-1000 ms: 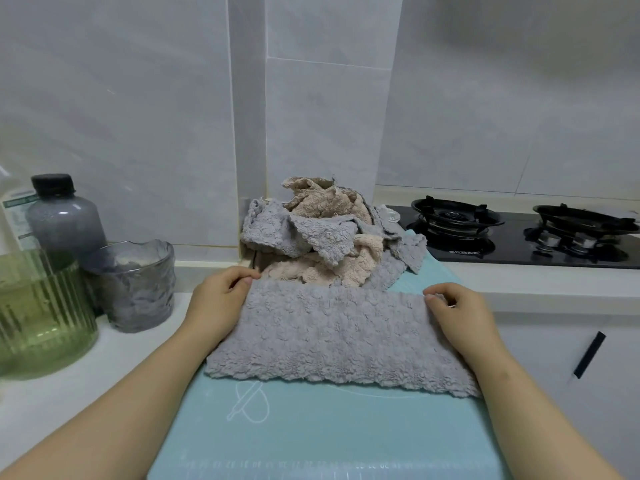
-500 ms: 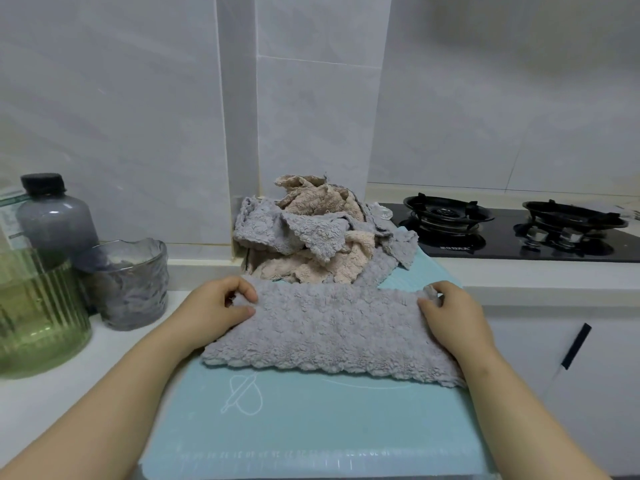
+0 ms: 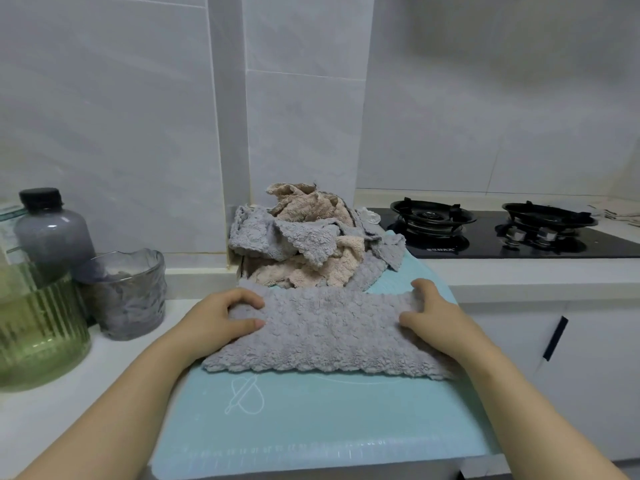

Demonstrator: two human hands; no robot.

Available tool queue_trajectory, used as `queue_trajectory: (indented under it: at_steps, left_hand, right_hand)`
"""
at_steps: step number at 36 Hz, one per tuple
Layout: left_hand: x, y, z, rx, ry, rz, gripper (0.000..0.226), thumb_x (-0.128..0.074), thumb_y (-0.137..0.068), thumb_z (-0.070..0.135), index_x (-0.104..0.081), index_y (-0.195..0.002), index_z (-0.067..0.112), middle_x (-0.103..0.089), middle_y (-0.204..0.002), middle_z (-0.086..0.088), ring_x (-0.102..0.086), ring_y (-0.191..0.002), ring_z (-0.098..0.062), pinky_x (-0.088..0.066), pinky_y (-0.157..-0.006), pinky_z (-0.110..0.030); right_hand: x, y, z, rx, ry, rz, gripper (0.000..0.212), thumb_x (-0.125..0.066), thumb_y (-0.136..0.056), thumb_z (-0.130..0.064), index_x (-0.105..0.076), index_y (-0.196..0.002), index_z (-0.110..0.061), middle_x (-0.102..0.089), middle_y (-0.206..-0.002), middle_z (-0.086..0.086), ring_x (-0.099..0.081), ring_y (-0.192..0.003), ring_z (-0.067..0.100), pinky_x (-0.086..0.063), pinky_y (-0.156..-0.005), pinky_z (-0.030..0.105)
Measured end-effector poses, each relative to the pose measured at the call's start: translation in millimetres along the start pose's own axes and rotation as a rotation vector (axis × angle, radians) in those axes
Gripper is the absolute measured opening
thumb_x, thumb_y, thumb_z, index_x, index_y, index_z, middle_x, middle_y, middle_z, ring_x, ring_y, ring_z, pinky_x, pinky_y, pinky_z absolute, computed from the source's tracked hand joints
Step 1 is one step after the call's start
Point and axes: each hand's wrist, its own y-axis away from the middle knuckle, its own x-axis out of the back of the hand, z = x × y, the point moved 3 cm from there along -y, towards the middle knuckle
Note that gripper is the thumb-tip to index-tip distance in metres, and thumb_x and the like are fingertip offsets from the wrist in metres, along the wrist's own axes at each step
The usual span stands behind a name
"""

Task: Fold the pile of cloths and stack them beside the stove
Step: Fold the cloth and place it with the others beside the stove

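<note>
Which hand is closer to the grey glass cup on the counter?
Left. The left hand grips one end of the grey cloth, just right of the glass cup; the right hand grips its other end, toward the stove.

Green jar (image 3: 41,334) cut off at left edge — stove (image 3: 485,249) runs out right. Mat (image 3: 311,417) ruler numbers too small to read; bottle (image 3: 52,233) base hidden behind cup (image 3: 128,299).

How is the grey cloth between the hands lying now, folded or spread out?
Folded lengthwise, apparently: the grey cloth lies as a thick, narrow band on the mat, left hand and right hand gripping its ends.
</note>
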Motion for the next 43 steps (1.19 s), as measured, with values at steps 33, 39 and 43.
queue_trajectory:
  at_steps: [33, 39, 43]
  left_hand:
    - [0, -4, 1, 0.164, 0.300, 0.138, 0.033, -0.057, -0.078, 0.060, -0.065, -0.077, 0.028, -0.066, -0.081, 0.004, -0.059, -0.082, -0.018, -0.045, -0.081, -0.032]
    - [-3, -4, -1, 0.155, 0.273, 0.119, 0.024, -0.076, -0.075, 0.031, -0.056, -0.067, 0.019, -0.055, -0.056, 0.006, -0.052, -0.059, -0.013, -0.038, -0.069, -0.028]
    - [-1, -4, 1, 0.186, 0.395, 0.211, 0.027, -0.070, -0.080, 0.015, -0.050, -0.062, 0.016, -0.051, -0.048, 0.007, -0.048, -0.051, -0.014, -0.036, -0.057, -0.026]
  right_hand:
    - [-28, -1, -115, 0.261, -1.133, 0.027, 0.023, -0.052, -0.088, 0.000, -0.054, -0.104, -0.017, -0.059, -0.075, 0.006, -0.049, -0.057, 0.012, -0.043, -0.050, 0.016]
    - [-52, -3, -83, 0.267, -0.915, 0.196, 0.023, -0.055, -0.087, -0.003, -0.056, -0.079, -0.025, -0.057, -0.069, 0.002, -0.049, -0.061, 0.014, -0.039, -0.061, 0.027]
    - [-53, 0, -81, 0.306, -0.840, 0.174, 0.019, -0.059, -0.086, -0.007, -0.058, -0.080, -0.025, -0.057, -0.071, -0.004, -0.051, -0.068, 0.012, -0.042, -0.069, 0.027]
